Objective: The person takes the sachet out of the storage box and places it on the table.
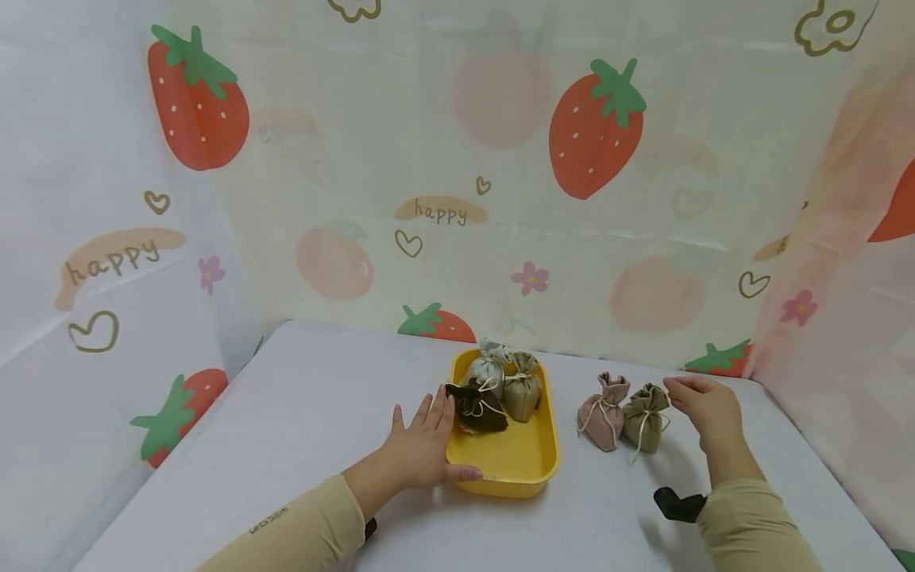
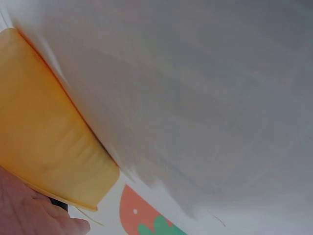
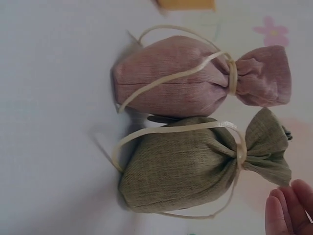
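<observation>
On the white table (image 1: 300, 421) we see our left hand (image 1: 423, 445) lying flat with straight, spread fingers against the left wall of the yellow tray (image 1: 518, 465), the thumb along its near corner; it touches the tray and grips nothing. Our right hand (image 1: 704, 409) floats just to the right of the olive pouch (image 1: 646, 419), fingers loosely bent toward its tied top, and it holds nothing; in the right wrist view the fingertips (image 3: 288, 210) are near the neck of this pouch but apart from it. The pink pouch (image 1: 604, 411) stands just beside the olive one, touching it, both to the right of the tray with their cream strings around the necks. Inside the tray, at its far end, three more pouches stand close together: a dark brown pouch (image 1: 477, 409), a grey pouch (image 1: 490, 368) and a tan pouch (image 1: 522, 388). Behind the table hangs a cloth (image 1: 457, 159) printed with strawberries.
</observation>
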{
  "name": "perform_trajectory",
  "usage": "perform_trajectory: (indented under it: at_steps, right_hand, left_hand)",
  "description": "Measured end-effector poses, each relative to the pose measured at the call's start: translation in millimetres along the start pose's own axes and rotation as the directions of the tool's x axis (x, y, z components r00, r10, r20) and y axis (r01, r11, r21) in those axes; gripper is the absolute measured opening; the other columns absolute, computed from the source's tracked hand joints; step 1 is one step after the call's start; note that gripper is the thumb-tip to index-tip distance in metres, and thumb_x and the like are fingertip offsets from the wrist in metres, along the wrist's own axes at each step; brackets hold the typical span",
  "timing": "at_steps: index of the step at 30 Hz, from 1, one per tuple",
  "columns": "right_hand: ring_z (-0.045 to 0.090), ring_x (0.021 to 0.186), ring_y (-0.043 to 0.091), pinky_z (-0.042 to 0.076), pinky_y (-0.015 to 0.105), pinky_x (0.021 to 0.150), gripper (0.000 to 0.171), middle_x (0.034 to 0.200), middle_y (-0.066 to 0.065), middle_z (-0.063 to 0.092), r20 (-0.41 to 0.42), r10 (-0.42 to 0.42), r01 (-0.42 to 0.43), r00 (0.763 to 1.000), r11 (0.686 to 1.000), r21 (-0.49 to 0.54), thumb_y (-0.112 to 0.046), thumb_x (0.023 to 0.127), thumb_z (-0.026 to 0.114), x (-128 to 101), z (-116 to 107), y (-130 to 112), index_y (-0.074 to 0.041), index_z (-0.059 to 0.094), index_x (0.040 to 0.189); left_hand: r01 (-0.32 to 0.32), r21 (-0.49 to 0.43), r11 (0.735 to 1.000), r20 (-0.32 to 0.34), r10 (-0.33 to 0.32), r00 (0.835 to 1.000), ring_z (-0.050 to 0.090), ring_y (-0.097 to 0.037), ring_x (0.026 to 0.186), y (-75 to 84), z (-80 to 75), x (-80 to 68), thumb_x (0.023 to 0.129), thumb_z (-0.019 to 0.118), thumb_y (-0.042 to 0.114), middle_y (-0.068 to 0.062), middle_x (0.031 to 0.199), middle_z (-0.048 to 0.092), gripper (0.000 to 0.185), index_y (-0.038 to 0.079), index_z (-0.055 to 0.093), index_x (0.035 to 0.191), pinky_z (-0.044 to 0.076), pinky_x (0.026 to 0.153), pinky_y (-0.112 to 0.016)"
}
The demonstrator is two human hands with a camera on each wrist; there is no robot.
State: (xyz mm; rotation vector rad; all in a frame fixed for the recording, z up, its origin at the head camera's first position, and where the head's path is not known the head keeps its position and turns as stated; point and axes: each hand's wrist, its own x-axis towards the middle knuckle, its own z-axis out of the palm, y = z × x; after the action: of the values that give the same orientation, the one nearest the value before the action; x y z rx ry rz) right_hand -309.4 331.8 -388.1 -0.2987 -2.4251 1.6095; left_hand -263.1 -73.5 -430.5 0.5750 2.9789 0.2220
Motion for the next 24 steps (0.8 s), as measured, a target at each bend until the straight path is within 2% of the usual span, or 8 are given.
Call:
perform_trajectory:
  at_steps: [2, 4, 7, 10, 14, 18, 21, 24]
  right_hand:
    - [0.06, 0.069, -0.007, 0.048, 0.013, 0.069, 0.022, 0.073, -0.024, 0.06, -0.002, -0.012, 0.012, 1.0, 1.0, 0.019, -0.03, 0.085, 0.065, 0.1, -1.7, -1.3, -0.011, 0.068, 0.096]
    - [0.059, 0.069, -0.01, 0.049, 0.023, 0.08, 0.026, 0.072, -0.026, 0.059, 0.001, -0.007, 0.006, 1.0, 1.0, 0.007, -0.032, 0.085, 0.064, -0.4, -3.4, -3.3, -0.011, 0.067, 0.099]
    - [0.057, 0.068, -0.012, 0.042, 0.039, 0.094, 0.042, 0.073, -0.027, 0.059, 0.002, 0.001, -0.001, 1.0, 1.0, -0.027, -0.038, 0.085, 0.063, -0.7, -5.1, -6.8, -0.004, 0.064, 0.109]
    - [0.055, 0.067, -0.014, 0.034, 0.049, 0.098, 0.056, 0.075, -0.026, 0.059, -0.009, -0.003, 0.002, 1.0, 0.998, -0.067, -0.042, 0.084, 0.063, -1.4, -5.2, -11.6, 0.002, 0.058, 0.118]
    - [0.053, 0.068, -0.014, 0.035, 0.051, 0.096, 0.06, 0.079, -0.023, 0.061, -0.031, -0.021, 0.017, 0.999, 0.992, -0.124, -0.047, 0.083, 0.062, -1.8, -3.5, -19.1, 0.0, 0.057, 0.12]
    - [0.052, 0.076, -0.004, 0.038, 0.052, 0.091, 0.06, 0.081, -0.019, 0.061, -0.029, -0.04, 0.034, 0.999, 0.987, -0.159, -0.051, 0.082, 0.06, -3.2, -0.4, -28.6, -0.003, 0.059, 0.119]
    - [0.05, 0.08, 0.001, 0.04, 0.05, 0.089, 0.058, 0.081, -0.018, 0.06, -0.016, -0.071, 0.067, 0.997, 0.984, -0.167, -0.049, 0.084, 0.059, -5.0, 3.5, -36.5, -0.003, 0.059, 0.119]
    - [0.052, 0.077, -0.003, 0.04, 0.047, 0.089, 0.055, 0.082, -0.018, 0.06, 0.004, -0.113, 0.112, 0.994, 0.981, -0.157, -0.045, 0.085, 0.06, -6.5, 8.9, -44.0, -0.001, 0.059, 0.118]
  left_hand:
    - [0.0, 0.003, 1.0, 0.0, 0.0, 1.0, 0.004, -0.031, 0.139, 0.3, -0.5, -0.4, 0.066, 0.036, 0.085, -0.011, 0.153, -0.007, 0.117, 0.007, 0.005, 0.148, 0.004, 0.1, -0.066]
    - [0.001, 0.004, 1.0, 0.001, -0.001, 1.0, 0.004, -0.03, 0.139, 0.6, -0.9, -0.6, 0.066, 0.036, 0.085, -0.011, 0.153, -0.007, 0.117, 0.007, 0.005, 0.148, 0.004, 0.1, -0.066]
    - [0.001, 0.004, 1.0, 0.002, -0.001, 1.0, 0.005, -0.031, 0.139, 1.0, -1.5, -1.1, 0.066, 0.036, 0.086, -0.011, 0.153, -0.007, 0.117, 0.007, 0.005, 0.148, 0.005, 0.101, -0.066]
    - [0.001, 0.004, 1.0, 0.001, -0.001, 1.0, 0.005, -0.031, 0.139, 1.1, -1.9, -1.3, 0.066, 0.036, 0.086, -0.011, 0.153, -0.007, 0.118, 0.007, 0.005, 0.147, 0.004, 0.1, -0.066]
    - [-0.001, 0.007, 1.0, -0.003, 0.001, 1.0, 0.005, -0.031, 0.139, 0.9, -1.6, -1.2, 0.065, 0.035, 0.086, -0.011, 0.153, -0.007, 0.118, 0.007, 0.005, 0.147, 0.004, 0.1, -0.066]
    - [-0.005, -0.006, 1.0, -0.007, 0.005, 1.0, 0.004, -0.031, 0.139, 0.8, -1.0, -1.3, 0.066, 0.037, 0.085, -0.011, 0.153, -0.007, 0.117, 0.007, 0.006, 0.147, 0.004, 0.1, -0.066]
    - [-0.007, -0.018, 1.0, -0.008, 0.007, 1.0, 0.004, -0.03, 0.139, 0.9, -0.7, -1.4, 0.067, 0.039, 0.084, -0.011, 0.153, -0.007, 0.117, 0.007, 0.006, 0.148, 0.003, 0.1, -0.066]
    - [-0.005, -0.016, 1.0, -0.006, 0.005, 1.0, 0.004, -0.03, 0.139, 1.0, -0.8, -1.5, 0.067, 0.039, 0.085, -0.011, 0.153, -0.007, 0.117, 0.007, 0.006, 0.148, 0.003, 0.1, -0.066]
